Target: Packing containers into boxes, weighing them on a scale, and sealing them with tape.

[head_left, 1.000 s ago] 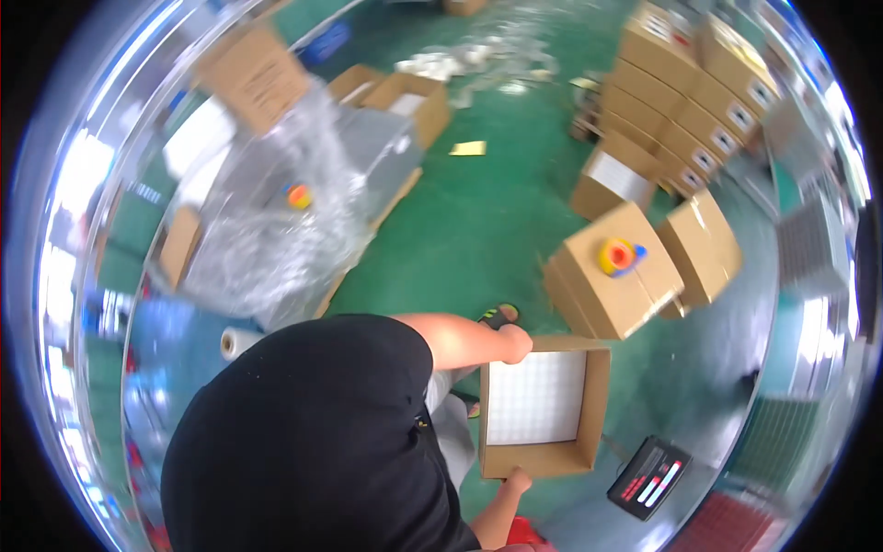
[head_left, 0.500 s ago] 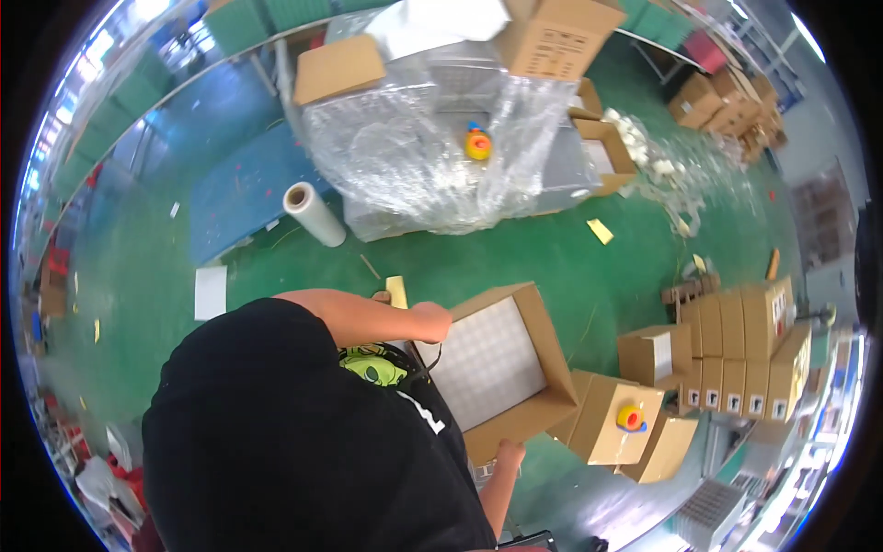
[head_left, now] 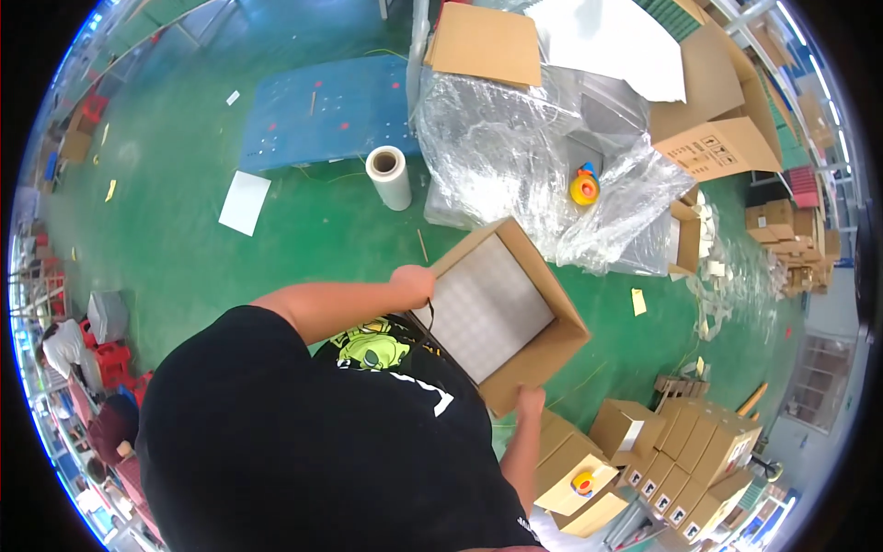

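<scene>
An open cardboard box (head_left: 538, 357) is held in front of my body, tilted, its open top facing me. A whitish sheet with a faint grid pattern (head_left: 487, 308) covers most of what shows inside it. My left hand (head_left: 414, 286) is closed on the box's left edge, next to a dark cord hanging by my shirt. At the near right edge my right hand (head_left: 530, 401) grips the cardboard; its fingers are partly hidden.
Ahead stands a load under clear plastic film (head_left: 497, 147), with a yellow tape dispenser (head_left: 584, 189) on it. A film roll (head_left: 388, 179) stands beside a blue board (head_left: 331, 101). Stacked cartons (head_left: 690, 451) are at the right, another tape dispenser (head_left: 582, 483) on one. People sit far left.
My view has turned left, so the wrapped load and cartons appear farther right. The box has moved along with both hands and now overlaps the wrapped load's near edge in the picture.
</scene>
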`<state>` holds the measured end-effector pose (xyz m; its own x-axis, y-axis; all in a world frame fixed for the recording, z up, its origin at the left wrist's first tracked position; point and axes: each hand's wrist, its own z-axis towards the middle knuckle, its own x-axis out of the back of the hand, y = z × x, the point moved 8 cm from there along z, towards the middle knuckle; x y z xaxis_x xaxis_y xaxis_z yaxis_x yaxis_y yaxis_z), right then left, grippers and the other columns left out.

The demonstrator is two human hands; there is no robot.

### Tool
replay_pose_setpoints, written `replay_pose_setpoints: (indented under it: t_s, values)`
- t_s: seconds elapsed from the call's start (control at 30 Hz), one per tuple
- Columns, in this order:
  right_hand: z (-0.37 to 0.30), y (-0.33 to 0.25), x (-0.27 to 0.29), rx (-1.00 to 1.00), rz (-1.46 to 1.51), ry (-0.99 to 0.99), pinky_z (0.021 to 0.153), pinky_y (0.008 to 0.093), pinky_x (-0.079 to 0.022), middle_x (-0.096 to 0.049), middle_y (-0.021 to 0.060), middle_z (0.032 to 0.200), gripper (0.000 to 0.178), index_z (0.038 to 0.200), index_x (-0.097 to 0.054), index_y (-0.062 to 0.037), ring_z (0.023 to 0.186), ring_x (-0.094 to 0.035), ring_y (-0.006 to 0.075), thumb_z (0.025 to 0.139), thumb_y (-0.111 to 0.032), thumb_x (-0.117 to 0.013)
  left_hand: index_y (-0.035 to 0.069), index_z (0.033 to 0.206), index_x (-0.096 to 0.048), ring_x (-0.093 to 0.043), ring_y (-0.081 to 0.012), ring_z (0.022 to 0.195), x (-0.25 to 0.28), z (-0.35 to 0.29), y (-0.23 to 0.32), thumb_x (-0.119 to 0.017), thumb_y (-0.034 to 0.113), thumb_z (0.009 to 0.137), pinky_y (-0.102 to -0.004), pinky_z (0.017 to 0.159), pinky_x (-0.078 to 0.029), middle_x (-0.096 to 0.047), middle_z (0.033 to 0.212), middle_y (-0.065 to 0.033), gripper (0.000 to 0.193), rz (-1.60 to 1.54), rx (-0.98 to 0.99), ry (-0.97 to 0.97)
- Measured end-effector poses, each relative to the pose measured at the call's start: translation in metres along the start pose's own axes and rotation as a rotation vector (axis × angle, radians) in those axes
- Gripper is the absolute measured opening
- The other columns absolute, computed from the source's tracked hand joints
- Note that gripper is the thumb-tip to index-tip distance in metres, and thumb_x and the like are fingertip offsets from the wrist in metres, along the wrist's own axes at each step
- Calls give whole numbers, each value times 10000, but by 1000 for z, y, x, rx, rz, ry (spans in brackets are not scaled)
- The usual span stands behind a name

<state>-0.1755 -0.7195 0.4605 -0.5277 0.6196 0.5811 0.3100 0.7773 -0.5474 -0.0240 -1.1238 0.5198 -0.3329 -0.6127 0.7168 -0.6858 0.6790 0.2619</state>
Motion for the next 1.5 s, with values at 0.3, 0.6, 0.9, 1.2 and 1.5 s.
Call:
replay_pose_setpoints:
  t_s: [0.3,0.6,0.9,1.2,1.5]
  values:
    - [73,-78,-44,178,-477,-226,772,454,-466,-599,293,923,401,889,-595,65,902,-576,432,766,-315,-628,19,804,-666,-634,-352,812,-21,-48,-75,-495,179,784,-432,723,-510,-647,854,-205,235,-203,337,54]
    - [12,-195,-179,529,-760,-425,748,463,-480,-603,294,874,309,829,-616,53,858,-587,437,727,-237,-587,22,829,-655,-608,-368,858,-119,-152,-220,-514,244,780,-435,773,-491,-631,892,-216,268,-271,554,115]
    - [-99,-298,-382,808,-961,-569,758,452,-489,-620,252,902,286,856,-634,15,882,-602,396,755,-236,-538,42,843,-660,-602,-364,871,-206,-246,-364,-472,182,797,-440,782,-492,-623,897,-206,238,-161,505,86]
    - [-189,-362,-555,919,-1037,-733,790,448,-482,-626,235,924,279,897,-630,0,900,-600,383,773,-238,-556,60,840,-676,-608,-298,907,-217,-308,-480,-499,139,784,-389,785,-504,-643,901,-150,201,-302,830,-51]
    - [-143,-427,-709,887,-997,-856,806,434,-477,-640,218,889,270,863,-664,-20,899,-607,370,759,-246,-558,69,813,-682,-610,-270,901,-96,-261,-574,-535,74,737,-348,773,-511,-653,883,-120,166,-88,837,-102]
